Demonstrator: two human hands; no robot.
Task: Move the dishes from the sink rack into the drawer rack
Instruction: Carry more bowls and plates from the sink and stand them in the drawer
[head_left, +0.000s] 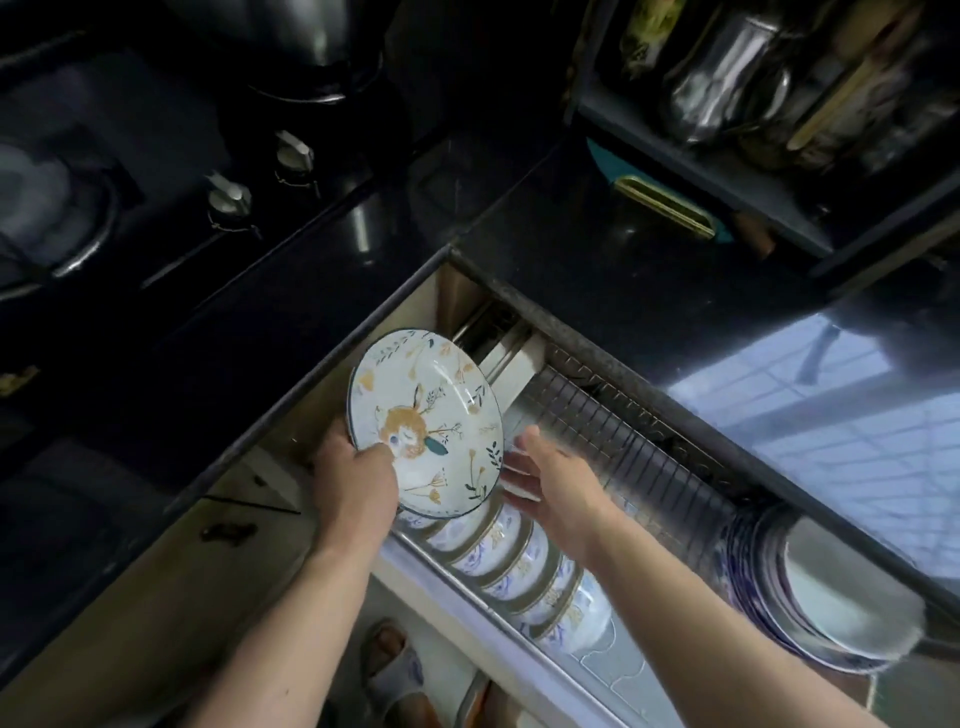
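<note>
My left hand (356, 478) grips the lower left rim of a white plate (426, 410) with a painted rabbit and leaves, thumb on its face. The plate is tilted on edge above the left end of the pulled-out drawer rack (623, 447). My right hand (550, 478) is open beside the plate's right rim, fingers straight over the rack's wires. A row of patterned bowls (514, 566) stands on edge in the rack's front slots. A stack of blue-rimmed plates (810, 587) stands at the rack's right end. The sink rack is out of view.
A dark counter (597, 244) overhangs the drawer. A stove with two knobs (228, 197) and a pan (47, 208) lies at the left. A shelf of metal ware (753, 83) stands at the upper right. My sandalled foot (395, 665) shows below.
</note>
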